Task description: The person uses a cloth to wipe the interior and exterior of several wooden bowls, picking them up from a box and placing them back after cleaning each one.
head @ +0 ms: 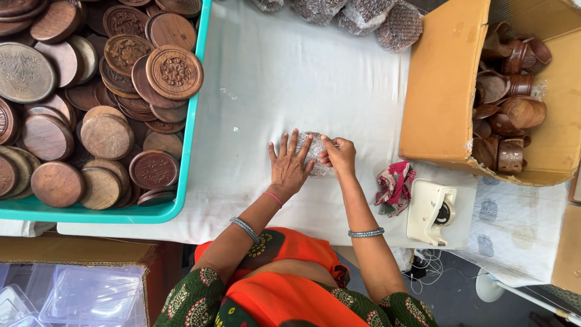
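A small round item wrapped in bubble wrap [316, 155] lies on the white cloth-covered table [272, 85]. My left hand [289, 165] rests flat on its left side, fingers spread. At its right edge my right hand [339, 154] pinches the wrap with fingertips together. Most of the wrapped item is hidden under both hands.
A teal bin [189, 151] of round carved wooden discs [174, 71] stands at the left. A cardboard box [445, 85] of wooden cups sits at the right. Near it are a white tape dispenser [431, 212], a red patterned cloth [395, 186], and bubble-wrapped bundles [387, 21] at the far edge.
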